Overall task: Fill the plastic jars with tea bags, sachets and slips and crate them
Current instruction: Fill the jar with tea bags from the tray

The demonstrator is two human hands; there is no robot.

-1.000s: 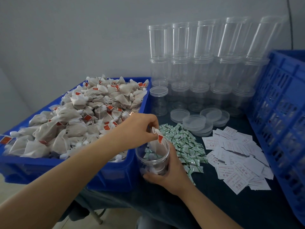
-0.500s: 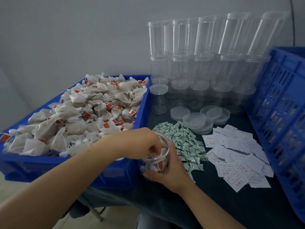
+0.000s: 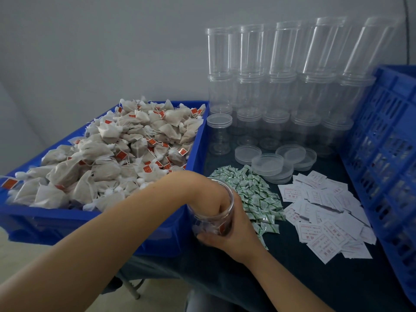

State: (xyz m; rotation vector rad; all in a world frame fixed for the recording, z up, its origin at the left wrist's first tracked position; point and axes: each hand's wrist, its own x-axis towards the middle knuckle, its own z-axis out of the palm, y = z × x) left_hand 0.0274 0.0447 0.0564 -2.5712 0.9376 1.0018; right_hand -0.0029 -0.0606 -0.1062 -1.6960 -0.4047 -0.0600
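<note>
Jar in hand: a clear plastic jar (image 3: 211, 212) stands at the near table edge, just beside the blue bin (image 3: 90, 224), already holding some tea bags (a red tag shows through the wall).
Left hand: the left hand (image 3: 207, 194) reaches down into the jar's mouth, fingers buried inside; whether they pinch a tea bag or lie loose, I cannot tell.
Right hand: the right hand (image 3: 236, 230) wraps round the jar's lower wall and steadies it.
Supplies: heaped tea bags (image 3: 117, 154) in the bin; green sachets (image 3: 254, 197) and white slips (image 3: 326, 215) lie on the table to the right.
Done: this jar looks partly filled with tea bags only.
Left: sachet, slip, a lid (image 3: 267, 163), then the blue crate (image 3: 387, 158); the stacked empty jars (image 3: 281, 86) remain unfilled, so the task is probably at an early stage.
</note>
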